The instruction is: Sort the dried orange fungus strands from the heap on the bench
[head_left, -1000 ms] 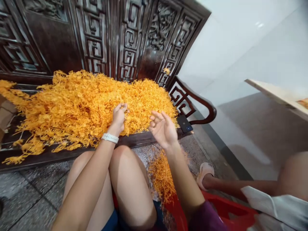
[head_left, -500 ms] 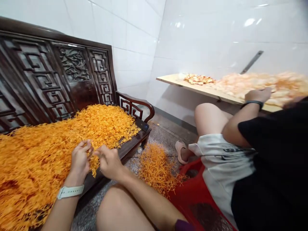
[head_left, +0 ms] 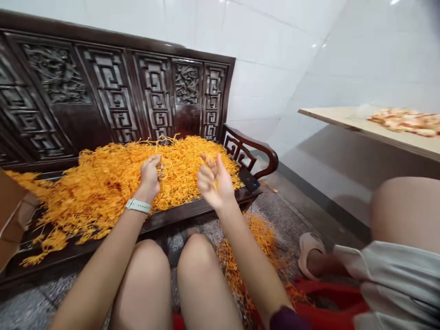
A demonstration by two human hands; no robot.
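Note:
My left hand (head_left: 150, 178), with a pale watch strap at its wrist, is closed in a pinch in front of the heap of orange stringy stalks (head_left: 113, 183). A thin branching orange stalk (head_left: 161, 143) rises just above its fingertips. To the right, my right hand (head_left: 216, 183) is turned palm up, its fingers loosely curled and the thumb held apart. A small orange piece shows within the curled fingers, partly hidden and blurred. The heap covers most of the dark carved bench seat in front of me.
The carved wooden bench (head_left: 165, 217) has a curved armrest (head_left: 273, 158) and a dark phone (head_left: 249, 179) beside it. More orange stalks (head_left: 261, 233) lie on the floor. A cardboard box (head_left: 13, 215) stands left. A co-worker's leg (head_left: 405, 215) and a board (head_left: 330, 114) with pale pieces are right.
My view has swung left, bringing the box into sight. My hands, close together before, are now apart, and the right hand has turned palm up with its thumb raised.

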